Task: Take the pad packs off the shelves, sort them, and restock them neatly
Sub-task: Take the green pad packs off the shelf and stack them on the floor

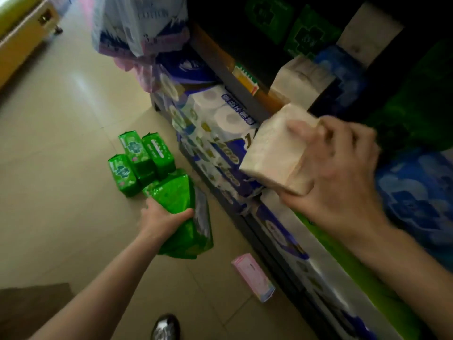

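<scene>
My left hand [163,217] reaches down and grips a shiny green pad pack [182,217] just above the floor. Beside it, three more green pad packs [141,160] stand together on the tiles. My right hand [335,173] holds a pale beige pack [277,153] in front of the shelf, fingers curled over its top and thumb underneath. A second beige pack [301,82] sits on the shelf behind it. Green packs [304,38] and blue packs [416,192] fill the dark shelves at right. A pink pack [253,276] lies on the floor by the shelf base.
Toilet-roll multipacks [220,133] in blue and white wrap are stacked along the shelf's lower edge. A bagged bundle [137,25] hangs at the top. The beige tiled aisle [61,143] opens to the left. My shoe [165,327] is at the bottom.
</scene>
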A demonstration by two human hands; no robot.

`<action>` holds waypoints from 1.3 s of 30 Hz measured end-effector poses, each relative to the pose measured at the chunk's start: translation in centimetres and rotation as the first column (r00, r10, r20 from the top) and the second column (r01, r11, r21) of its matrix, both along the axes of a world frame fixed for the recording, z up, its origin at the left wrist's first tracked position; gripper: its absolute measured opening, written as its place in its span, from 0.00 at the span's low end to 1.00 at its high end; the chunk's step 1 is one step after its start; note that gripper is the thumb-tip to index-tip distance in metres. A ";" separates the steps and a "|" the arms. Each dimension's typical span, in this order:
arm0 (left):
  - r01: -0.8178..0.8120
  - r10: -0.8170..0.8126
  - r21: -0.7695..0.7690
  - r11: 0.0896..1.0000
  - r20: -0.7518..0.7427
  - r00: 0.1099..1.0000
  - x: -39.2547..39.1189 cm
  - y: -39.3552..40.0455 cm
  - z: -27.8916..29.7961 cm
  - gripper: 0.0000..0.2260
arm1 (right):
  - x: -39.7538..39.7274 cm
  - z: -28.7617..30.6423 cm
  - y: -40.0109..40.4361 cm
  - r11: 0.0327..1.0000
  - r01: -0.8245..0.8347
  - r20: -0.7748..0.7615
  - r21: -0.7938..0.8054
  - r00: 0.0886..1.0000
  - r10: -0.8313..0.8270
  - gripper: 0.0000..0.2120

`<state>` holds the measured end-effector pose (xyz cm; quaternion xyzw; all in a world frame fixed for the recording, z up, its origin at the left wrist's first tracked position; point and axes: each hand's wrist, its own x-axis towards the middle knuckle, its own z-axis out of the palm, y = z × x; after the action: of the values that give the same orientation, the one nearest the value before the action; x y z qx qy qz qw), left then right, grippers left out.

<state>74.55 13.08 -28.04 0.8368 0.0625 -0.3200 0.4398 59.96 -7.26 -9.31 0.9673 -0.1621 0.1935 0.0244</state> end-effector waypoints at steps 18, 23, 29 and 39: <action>-0.371 0.389 0.332 0.867 0.015 0.921 7.4 10.6 -27.6 0.46 | 8.1 -48.7 8.6 0.910 0.142 -0.762 0.390 0.604 0.232 0.34; -0.482 0.483 0.223 0.847 0.056 0.874 11.4 9.4 -35.0 0.45 | 10.4 -57.2 7.3 0.961 0.112 -0.790 0.254 0.597 0.140 0.33; -0.200 0.199 0.006 0.980 -0.105 0.974 11.6 7.0 -39.7 0.26 | 13.9 -60.8 5.7 0.925 0.148 -0.668 0.351 0.731 0.136 0.39; -0.064 -0.041 0.154 0.986 0.598 0.801 6.5 5.0 -40.9 0.23 | 13.3 -62.5 5.3 0.745 0.115 -0.436 0.657 0.864 0.251 0.38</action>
<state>81.00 18.05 -68.98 0.9283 -0.0479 -0.0305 0.3674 73.22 -1.95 -71.76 0.9332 -0.1712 -0.1320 -0.2869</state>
